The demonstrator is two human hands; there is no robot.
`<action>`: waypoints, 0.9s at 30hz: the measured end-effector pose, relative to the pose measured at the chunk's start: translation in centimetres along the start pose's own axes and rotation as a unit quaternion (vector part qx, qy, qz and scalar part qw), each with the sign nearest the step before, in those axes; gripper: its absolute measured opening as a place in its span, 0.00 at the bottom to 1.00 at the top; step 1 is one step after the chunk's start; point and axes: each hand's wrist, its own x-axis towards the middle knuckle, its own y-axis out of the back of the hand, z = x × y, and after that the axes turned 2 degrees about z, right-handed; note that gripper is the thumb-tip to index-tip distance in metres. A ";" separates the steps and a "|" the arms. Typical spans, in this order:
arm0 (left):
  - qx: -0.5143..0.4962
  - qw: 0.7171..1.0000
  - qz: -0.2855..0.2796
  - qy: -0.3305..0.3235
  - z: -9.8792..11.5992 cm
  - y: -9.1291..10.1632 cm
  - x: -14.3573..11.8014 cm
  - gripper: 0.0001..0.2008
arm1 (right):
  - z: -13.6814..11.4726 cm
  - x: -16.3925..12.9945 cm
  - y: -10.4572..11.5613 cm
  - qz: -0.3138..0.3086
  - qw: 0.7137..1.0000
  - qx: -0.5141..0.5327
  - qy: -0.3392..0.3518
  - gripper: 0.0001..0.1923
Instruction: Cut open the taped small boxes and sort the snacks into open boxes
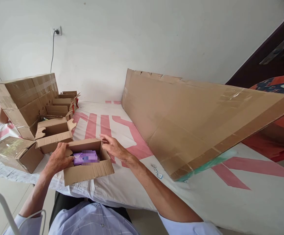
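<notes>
In front of me an open cardboard box [89, 175] stands on the cloth-covered table, its near flap folded outward. A purple soft pack [85, 157] lies inside it, its label blurred. My left hand [58, 160] grips the box's left side, with the thumb over the edge beside the pack. At the far right corner, my right hand [114, 147] rests against the box's rim, its fingers stretched and apart. Part of the box's inside is hidden by shadow and its walls.
To the left are a closed carton [17, 153], an open box [55, 130] and stacked cartons [26, 101]. A large cardboard panel [193, 120] stands slanted on the right. A small clear packet [157, 171] lies beside it. People sit at both sides.
</notes>
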 end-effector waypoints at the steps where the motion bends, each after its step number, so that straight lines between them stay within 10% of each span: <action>1: -0.005 1.000 -0.001 -0.002 -0.2 0.1 0.0 0.24 | 0.2 -0.1 0.6 0.001 1.000 0.008 0.002 0.32; 7: 0.044 0.999 -0.008 0.002 0.5 0.1 -0.1 0.22 | 1.4 -1.5 2.5 0.064 0.993 -0.080 0.049 0.33; 17: 0.173 0.984 -0.007 0.045 3.3 0.1 0.8 0.17 | 0.9 -3.7 -0.3 0.058 0.961 -0.254 0.096 0.09; 27: -0.245 0.970 0.009 0.002 -2.4 3.3 0.4 0.24 | 1.6 -3.6 -0.7 0.076 0.989 -0.115 0.043 0.07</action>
